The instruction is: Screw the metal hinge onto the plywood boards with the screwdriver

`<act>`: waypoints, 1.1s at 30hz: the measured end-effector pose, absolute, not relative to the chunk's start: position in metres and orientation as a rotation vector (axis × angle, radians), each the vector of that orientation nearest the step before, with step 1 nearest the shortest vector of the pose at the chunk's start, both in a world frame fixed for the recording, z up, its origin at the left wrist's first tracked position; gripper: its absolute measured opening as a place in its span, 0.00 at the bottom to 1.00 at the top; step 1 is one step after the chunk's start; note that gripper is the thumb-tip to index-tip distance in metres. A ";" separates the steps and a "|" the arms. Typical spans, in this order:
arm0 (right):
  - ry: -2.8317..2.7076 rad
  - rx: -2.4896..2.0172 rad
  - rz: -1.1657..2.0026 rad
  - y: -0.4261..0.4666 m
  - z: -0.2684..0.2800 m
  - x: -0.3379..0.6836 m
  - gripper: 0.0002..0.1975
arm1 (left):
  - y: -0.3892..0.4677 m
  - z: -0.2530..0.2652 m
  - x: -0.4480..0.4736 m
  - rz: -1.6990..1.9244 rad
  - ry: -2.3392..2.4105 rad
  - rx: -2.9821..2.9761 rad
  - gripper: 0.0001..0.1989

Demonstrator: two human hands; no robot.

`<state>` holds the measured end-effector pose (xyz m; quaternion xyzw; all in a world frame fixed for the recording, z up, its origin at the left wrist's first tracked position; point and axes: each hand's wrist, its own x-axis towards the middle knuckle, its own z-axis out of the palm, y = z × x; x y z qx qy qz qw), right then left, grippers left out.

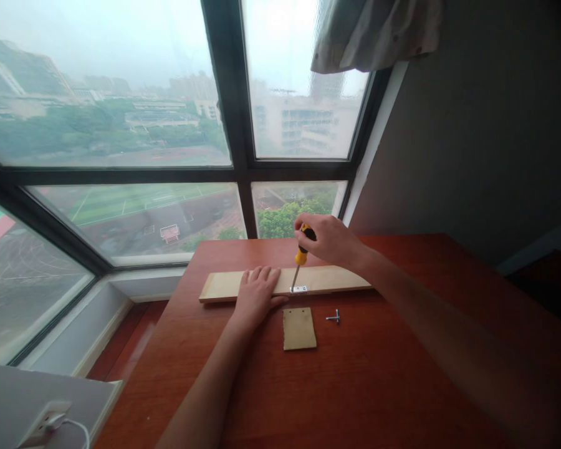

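Note:
My right hand (325,236) is wrapped round the yellow and black handle of a screwdriver (301,254), held nearly upright. Its tip meets a small metal bracket (300,289) at the near edge of a long pale wooden board (222,285). My left hand (258,292) lies on the board just left of the bracket, fingers stretched out over its top and thumb at the near edge. Closer to me is a small square wooden piece (300,329) with two dark holes near its far edge. A few screws (333,317) lie to its right.
The board rests on a reddish-brown table (350,386). Behind the table stands a large window with dark frames (243,171), and a grey wall (467,156) is on the right. At the lower left, a white plug (55,423) sits in a wall socket.

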<state>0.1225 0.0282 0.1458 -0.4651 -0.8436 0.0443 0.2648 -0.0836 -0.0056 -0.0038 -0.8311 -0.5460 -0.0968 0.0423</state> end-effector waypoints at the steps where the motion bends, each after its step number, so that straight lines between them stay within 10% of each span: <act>1: -2.276 -1.240 0.153 0.028 0.145 0.123 0.08 | -0.006 -0.004 -0.084 -0.297 -1.669 -2.544 0.33; 33: -2.276 -1.219 0.303 0.023 0.143 0.128 0.18 | -0.006 -0.005 -0.084 -0.308 -1.674 -2.549 0.33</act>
